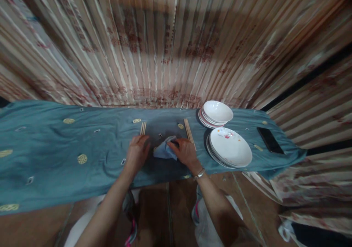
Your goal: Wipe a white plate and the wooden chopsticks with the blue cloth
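Note:
My left hand (pixel 137 151) rests on the cloth-covered table with its fingers curled over the near ends of a few wooden chopsticks (pixel 143 127). The chopsticks' far ends point toward the curtain, and the hand hides the rest. Between my hands, a crumpled light blue cloth (pixel 165 149) is pinched in my right hand (pixel 186 152). A second bunch of chopsticks (pixel 188 129) lies just beyond the right hand, partly passing behind it. To the right are a stack of plates (pixel 231 148) with a floral pattern and, behind it, a stack of white bowls (pixel 217 111).
A black phone (pixel 270 140) lies toward the right end of the table. The green tablecloth (pixel 55 148) has yellow printed shapes and wrinkles. Patterned curtains (pixel 165 56) hang right behind the table and on the right side. Tiled floor (pixel 156 214) shows below the near edge.

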The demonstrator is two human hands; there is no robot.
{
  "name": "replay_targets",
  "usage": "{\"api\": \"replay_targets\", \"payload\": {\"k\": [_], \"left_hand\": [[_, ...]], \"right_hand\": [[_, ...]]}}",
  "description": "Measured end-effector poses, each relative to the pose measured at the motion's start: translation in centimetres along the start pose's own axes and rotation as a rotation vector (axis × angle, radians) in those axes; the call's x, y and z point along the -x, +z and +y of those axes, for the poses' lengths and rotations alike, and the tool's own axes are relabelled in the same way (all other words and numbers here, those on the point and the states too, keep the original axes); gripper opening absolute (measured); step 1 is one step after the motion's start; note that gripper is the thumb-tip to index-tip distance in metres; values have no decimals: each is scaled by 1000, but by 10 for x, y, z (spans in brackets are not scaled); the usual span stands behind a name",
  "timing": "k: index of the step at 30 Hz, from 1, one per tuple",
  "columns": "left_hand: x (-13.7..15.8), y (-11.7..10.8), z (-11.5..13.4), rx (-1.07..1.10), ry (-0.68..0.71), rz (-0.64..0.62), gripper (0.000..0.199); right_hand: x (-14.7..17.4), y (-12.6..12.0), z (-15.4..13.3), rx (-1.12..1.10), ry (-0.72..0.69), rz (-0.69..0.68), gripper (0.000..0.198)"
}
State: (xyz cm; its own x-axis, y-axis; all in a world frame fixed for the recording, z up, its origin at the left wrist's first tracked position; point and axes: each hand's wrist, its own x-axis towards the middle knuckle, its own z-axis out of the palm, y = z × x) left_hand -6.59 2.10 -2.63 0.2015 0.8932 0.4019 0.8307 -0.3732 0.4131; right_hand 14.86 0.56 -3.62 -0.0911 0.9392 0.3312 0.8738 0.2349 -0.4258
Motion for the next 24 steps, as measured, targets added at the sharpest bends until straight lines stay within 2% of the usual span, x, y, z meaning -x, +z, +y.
{"api": "replay_targets", "payload": {"k": [4, 10, 16, 20, 24], "left_hand": [[11, -19, -22, -109, -109, -83, 25], [21, -25, -19, -158, -237, -274, 26], [20, -24, -14, -128, -287, -322, 29], [22, -27, -14, -96, -314, -311, 30], [22, -27, -14, -125, -333, -325, 30]], "right_hand": [[-5, -2, -5, 105, 23, -132, 30], [-7, -6, -9, 147, 23, -212, 24], [-7, -8, -8, 126, 45, -235, 22], [-6, -5, -4, 99, 24, -205, 20], [-5, -3, -4, 102, 37, -135, 31]]}}
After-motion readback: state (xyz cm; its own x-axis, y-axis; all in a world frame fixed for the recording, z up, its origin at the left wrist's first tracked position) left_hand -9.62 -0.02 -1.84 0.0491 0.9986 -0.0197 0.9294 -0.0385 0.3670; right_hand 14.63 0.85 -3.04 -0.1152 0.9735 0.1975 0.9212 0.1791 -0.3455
